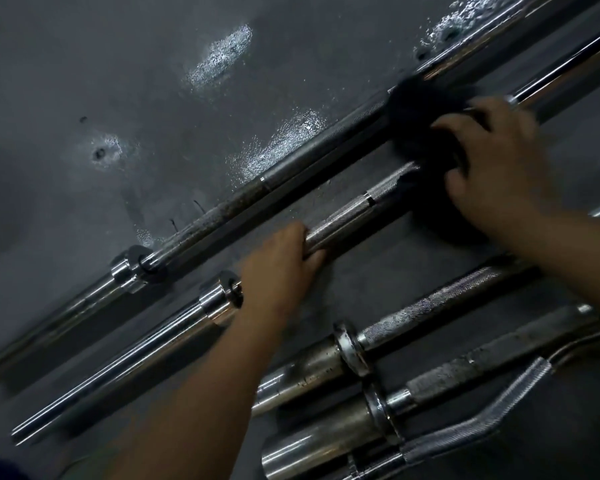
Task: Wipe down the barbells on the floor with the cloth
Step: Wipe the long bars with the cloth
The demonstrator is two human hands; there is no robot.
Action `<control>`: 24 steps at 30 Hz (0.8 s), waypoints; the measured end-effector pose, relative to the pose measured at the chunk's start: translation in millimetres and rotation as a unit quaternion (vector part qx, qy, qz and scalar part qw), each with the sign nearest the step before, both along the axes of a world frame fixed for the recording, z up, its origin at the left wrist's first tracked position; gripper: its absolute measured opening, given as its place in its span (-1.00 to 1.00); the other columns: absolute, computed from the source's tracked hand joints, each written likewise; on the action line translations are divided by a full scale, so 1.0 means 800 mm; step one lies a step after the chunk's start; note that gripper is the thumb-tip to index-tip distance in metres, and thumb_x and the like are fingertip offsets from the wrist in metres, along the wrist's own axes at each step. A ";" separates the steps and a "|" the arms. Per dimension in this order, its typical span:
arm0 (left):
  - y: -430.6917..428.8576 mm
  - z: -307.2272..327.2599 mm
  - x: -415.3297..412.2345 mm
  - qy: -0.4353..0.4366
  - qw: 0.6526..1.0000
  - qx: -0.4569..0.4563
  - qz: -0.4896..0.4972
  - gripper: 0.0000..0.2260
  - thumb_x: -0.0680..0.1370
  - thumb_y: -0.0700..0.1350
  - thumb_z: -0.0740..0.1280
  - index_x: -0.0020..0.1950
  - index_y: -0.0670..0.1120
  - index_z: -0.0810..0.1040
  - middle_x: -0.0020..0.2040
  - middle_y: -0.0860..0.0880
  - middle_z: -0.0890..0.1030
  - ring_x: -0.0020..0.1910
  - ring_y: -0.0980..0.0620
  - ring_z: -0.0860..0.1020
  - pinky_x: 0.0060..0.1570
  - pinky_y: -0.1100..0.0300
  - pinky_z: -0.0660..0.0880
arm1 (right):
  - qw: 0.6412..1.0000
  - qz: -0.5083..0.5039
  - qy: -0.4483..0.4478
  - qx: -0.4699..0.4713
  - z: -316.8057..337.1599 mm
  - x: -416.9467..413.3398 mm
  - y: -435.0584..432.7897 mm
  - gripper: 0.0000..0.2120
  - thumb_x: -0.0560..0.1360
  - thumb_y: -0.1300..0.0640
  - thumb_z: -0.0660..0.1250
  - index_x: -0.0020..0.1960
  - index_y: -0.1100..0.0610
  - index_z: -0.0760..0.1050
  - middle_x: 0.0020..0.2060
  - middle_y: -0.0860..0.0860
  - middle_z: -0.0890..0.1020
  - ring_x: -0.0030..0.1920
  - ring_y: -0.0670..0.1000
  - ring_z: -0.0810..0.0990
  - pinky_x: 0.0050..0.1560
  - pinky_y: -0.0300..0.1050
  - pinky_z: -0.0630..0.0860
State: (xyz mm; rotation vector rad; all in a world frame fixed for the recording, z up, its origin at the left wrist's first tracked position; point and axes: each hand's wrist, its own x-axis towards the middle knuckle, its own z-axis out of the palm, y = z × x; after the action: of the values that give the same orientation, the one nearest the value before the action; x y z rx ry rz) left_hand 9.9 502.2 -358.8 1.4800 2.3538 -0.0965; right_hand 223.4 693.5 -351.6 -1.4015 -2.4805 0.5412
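Observation:
Several steel barbells lie side by side on the dark floor, running from lower left to upper right. My left hand (281, 261) grips the knurled shaft of the second barbell (347, 213) just right of its chrome collar (222, 299). My right hand (492, 161) presses a black cloth (420, 109) over that shaft, further up to the right. The cloth also overlaps the far barbell (312, 164), whose shaft looks rusty near its collar. The cloth is blurred, so its edges are hard to tell.
Two more straight bars (430, 306) and a curl bar (492, 410) lie close together at the lower right, under my right forearm. The grey rubber floor (153, 98) at the upper left shows worn, shiny patches and small holes.

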 end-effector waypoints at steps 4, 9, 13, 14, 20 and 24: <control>0.009 0.001 -0.005 -0.070 0.997 -0.043 0.001 -0.66 0.50 0.26 0.33 -0.01 0.01 0.45 -0.09 -0.04 0.61 -0.10 -0.10 0.58 -0.23 0.10 0.45 | 0.998 0.048 -0.029 -0.001 -0.001 -0.040 -0.085 -0.28 0.26 0.17 0.43 0.41 -0.01 0.38 0.42 0.15 0.30 0.30 0.38 0.29 0.20 0.22 0.44; 0.014 0.009 -0.020 -0.170 0.981 -0.073 0.064 -0.61 0.45 0.28 0.36 0.12 0.05 0.55 -0.02 0.01 0.66 -0.04 -0.03 0.62 -0.10 0.07 0.56 | 0.944 0.326 0.007 0.044 -0.004 -0.026 -0.064 -0.37 0.28 0.25 0.25 0.35 0.00 0.49 0.35 0.18 0.43 0.19 0.32 0.44 0.03 0.18 0.55; -0.009 0.000 -0.002 0.000 1.000 -0.008 -0.009 -0.63 0.51 0.30 0.28 0.07 0.02 0.46 -0.02 -0.02 0.62 -0.05 -0.10 0.58 -0.18 0.10 0.48 | 0.999 -0.005 0.031 -0.024 0.002 0.002 0.015 -0.34 0.37 0.28 0.30 0.45 -0.01 0.33 0.38 0.27 0.34 0.33 0.36 0.35 0.33 0.29 0.39; 0.001 0.001 -0.010 -0.054 0.997 -0.047 0.001 -0.59 0.49 0.33 0.29 0.07 0.01 0.49 -0.03 -0.04 0.63 -0.06 -0.09 0.58 -0.14 0.08 0.52 | 0.996 -0.065 0.007 -0.057 0.005 -0.006 0.008 -0.29 0.39 0.23 0.33 0.51 0.00 0.23 0.42 0.27 0.27 0.38 0.36 0.28 0.38 0.28 0.34; 0.027 0.025 -0.029 -0.235 0.956 -0.159 0.076 -0.58 0.46 0.29 0.37 0.04 -0.04 0.54 -0.15 -0.07 0.65 -0.19 -0.09 0.62 -0.24 0.01 0.56 | 0.963 0.253 -0.090 0.022 -0.004 -0.043 -0.092 -0.07 0.18 0.02 0.55 0.50 0.04 0.29 0.45 0.22 0.27 0.32 0.38 0.30 0.04 0.27 0.56; -0.012 0.012 0.005 0.016 1.000 -0.021 0.013 -0.56 0.47 0.40 0.22 0.01 0.04 0.42 -0.10 -0.01 0.62 -0.11 -0.11 0.60 -0.20 0.07 0.51 | 0.965 0.250 -0.075 0.027 0.007 -0.032 -0.010 -0.29 0.29 0.16 0.42 0.42 -0.05 0.35 0.28 0.16 0.43 0.19 0.29 0.45 -0.01 0.16 0.58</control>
State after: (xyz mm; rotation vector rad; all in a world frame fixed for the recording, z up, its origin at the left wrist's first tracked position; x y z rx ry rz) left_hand 14.0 492.6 -349.3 1.4383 2.3800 -0.1621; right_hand 197.7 685.3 -346.1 -0.8097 -2.9597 0.4644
